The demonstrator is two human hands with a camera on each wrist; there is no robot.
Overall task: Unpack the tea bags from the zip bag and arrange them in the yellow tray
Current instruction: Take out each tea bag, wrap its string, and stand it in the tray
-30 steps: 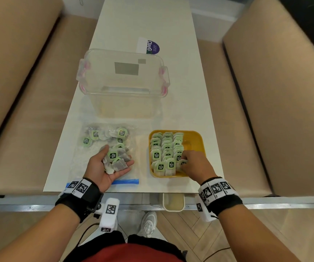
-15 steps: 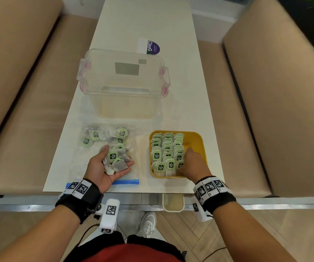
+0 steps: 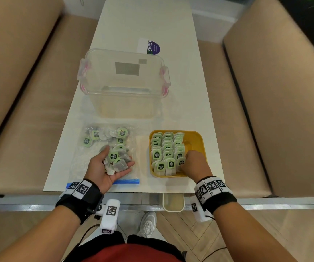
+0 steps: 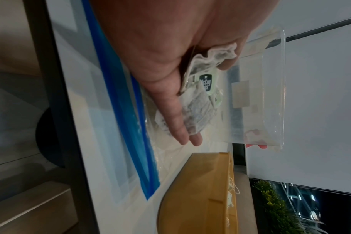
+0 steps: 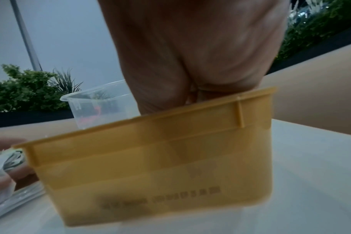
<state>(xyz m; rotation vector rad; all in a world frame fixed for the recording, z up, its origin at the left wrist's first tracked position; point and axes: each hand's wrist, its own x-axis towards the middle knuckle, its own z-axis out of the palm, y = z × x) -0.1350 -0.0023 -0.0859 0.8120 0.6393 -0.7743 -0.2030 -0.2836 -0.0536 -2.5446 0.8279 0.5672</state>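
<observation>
Left hand (image 3: 109,168) lies palm-up over the zip bag (image 3: 103,148), fingers loosely cupped under a small heap of tea bags (image 3: 117,161); more remain inside the zip bag. Yellow tray (image 3: 199,142) beside it holds three packed rows. Right hand (image 3: 195,163) reaches into the tray's near end; its fingers' state cannot be told. Judgement: the tea bags are light, soft and tearable, best pinched by the green tag. Only the head view shows the rows; the right wrist view shows just the tray wall.
</observation>
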